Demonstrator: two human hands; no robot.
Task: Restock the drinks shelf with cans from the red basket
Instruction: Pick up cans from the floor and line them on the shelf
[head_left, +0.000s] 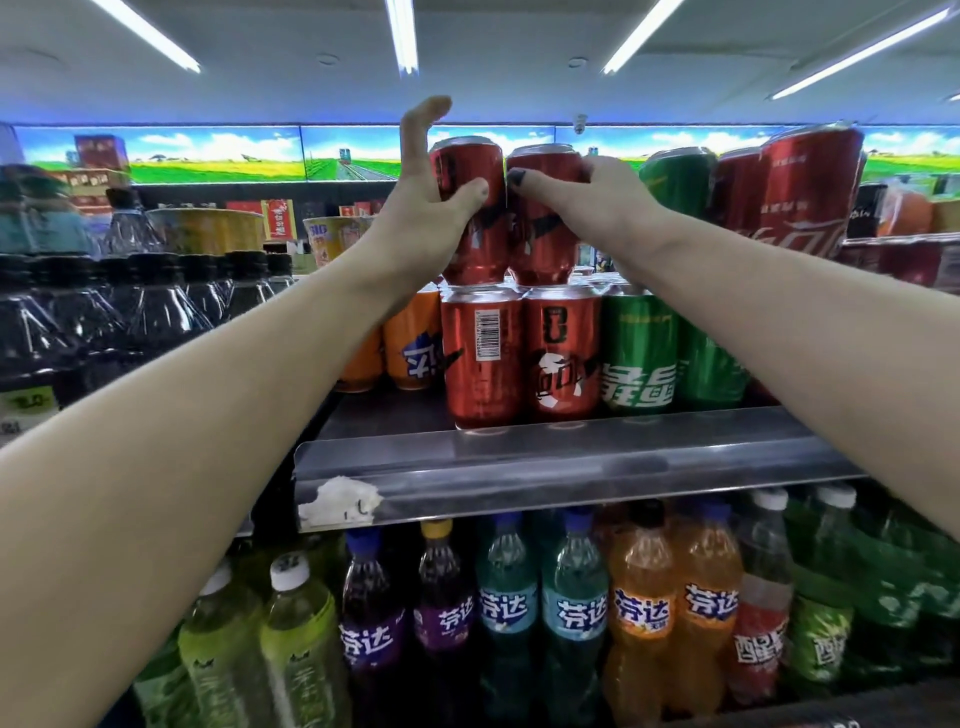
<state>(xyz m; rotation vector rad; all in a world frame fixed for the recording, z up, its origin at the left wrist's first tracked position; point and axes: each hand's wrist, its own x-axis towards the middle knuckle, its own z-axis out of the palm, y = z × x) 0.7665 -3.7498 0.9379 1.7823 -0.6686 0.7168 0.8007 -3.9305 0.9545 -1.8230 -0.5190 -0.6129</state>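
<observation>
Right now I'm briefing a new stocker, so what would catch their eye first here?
Two hands, the left hand and the right hand, each hold a red can, the left red can and the right red can, on top of the front red cans at the shelf edge. Green cans stand just right of them, and colourful soda bottles fill the shelf below.

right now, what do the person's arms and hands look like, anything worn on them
Both forearms are bare as far as the frame shows: no sleeves, gloves, watch or bracelet in view. The left hand has dark polish on the thumbnail, and the right hand shows the same dark polish on its thumbnail. No rings are visible on the fingers that can be seen; the other nails are hidden.
</observation>
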